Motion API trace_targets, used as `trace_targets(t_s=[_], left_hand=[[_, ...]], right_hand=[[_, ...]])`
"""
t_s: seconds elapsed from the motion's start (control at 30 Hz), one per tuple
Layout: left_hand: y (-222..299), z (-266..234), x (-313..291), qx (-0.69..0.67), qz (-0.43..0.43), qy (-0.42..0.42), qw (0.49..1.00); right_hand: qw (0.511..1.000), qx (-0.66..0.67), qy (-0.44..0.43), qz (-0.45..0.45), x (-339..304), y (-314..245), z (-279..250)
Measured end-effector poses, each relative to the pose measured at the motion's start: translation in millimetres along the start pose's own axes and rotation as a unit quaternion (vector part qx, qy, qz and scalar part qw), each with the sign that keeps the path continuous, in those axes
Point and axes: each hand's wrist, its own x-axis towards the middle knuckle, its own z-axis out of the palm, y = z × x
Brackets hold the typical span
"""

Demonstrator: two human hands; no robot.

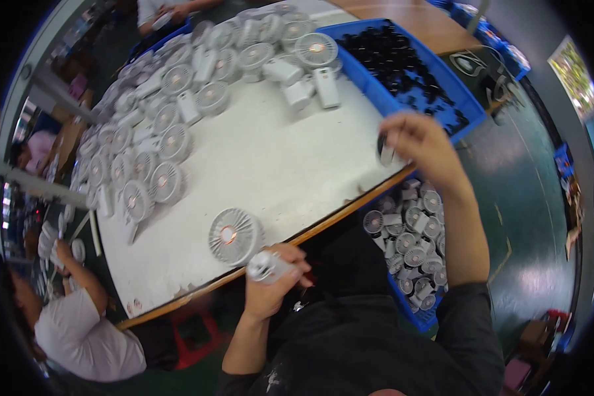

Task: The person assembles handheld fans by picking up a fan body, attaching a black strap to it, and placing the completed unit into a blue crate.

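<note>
My left hand is closed around the handle of a white handheld fan, at the front edge of the white table. The fan's round grille faces up, and the handle's open end points toward me. Over the table's right edge, beside the blue tray, my right hand is smeared by motion, its fingers curled together. At its fingertips shows a small black and pale piece, too blurred to name. The blue tray holds many small black parts.
Many white handheld fans crowd the table's far and left sides. Below the right edge stands a blue crate full of fans. A co-worker in a white shirt sits at left; another person's hands show at the far side.
</note>
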Motion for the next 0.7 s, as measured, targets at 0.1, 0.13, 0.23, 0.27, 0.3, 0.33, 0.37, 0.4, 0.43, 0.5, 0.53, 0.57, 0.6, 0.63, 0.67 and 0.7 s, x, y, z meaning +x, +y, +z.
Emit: trace_targets(t_s=[0.1,0.13,0.23,0.27,0.3,0.33,0.37,0.4,0.43,0.5,0.53,0.57,0.6,0.63,0.67,0.7], left_hand=[[0,20,8,0.019,-0.01,0.012,1.0],[-3,14,5,0.02,-0.037,-0.004,0.999],[-4,22,-4,0.023,-0.003,0.079,0.997],[-4,19,-7,0.031,-0.001,0.089,0.996],[-6,18,-7,0.057,-0.002,0.11,0.992],[-6,17,-8,0.081,-0.004,0.13,0.988],[-5,17,-9,0.1,-0.006,0.144,0.985],[-6,17,-10,0.098,-0.009,0.146,0.984],[-6,16,-11,0.1,-0.014,0.144,0.984],[-7,14,-12,0.08,-0.021,0.14,0.987],[-6,14,-12,0.067,-0.03,0.123,0.99],[-4,13,-12,0.054,-0.039,0.106,0.992],[0,14,-8,0.042,-0.047,0.099,0.993],[1,11,-9,0.041,-0.051,0.096,0.993],[3,7,-9,0.028,-0.091,0.047,0.994],[4,4,-10,0.016,-0.128,-0.001,0.992]], right_hand=[[0.971,0.144,-0.189,0.037,-53,-4,82],[0.939,0.239,-0.235,0.079,-64,-7,101],[0.97,0.163,-0.172,0.058,-79,15,137],[0.988,0.086,-0.125,-0.011,-80,17,145],[0.994,0.005,-0.072,-0.079,-81,19,149],[0.994,-0.012,-0.041,-0.102,-82,25,153],[0.992,-0.028,-0.009,-0.125,-81,32,159],[0.997,0.017,-0.051,-0.06,-84,35,159],[0.994,0.061,-0.092,0.007,-87,35,158],[0.995,0.008,-0.09,-0.052,-87,29,156],[0.988,-0.051,-0.09,-0.118,-82,27,153],[0.979,-0.072,-0.09,-0.166,-80,28,153],[0.98,-0.074,-0.086,-0.162,-75,26,152],[0.966,-0.097,-0.095,-0.221,-70,22,151],[0.947,-0.12,-0.103,-0.279,-66,17,150],[0.938,-0.122,-0.128,-0.299,-62,13,150]])
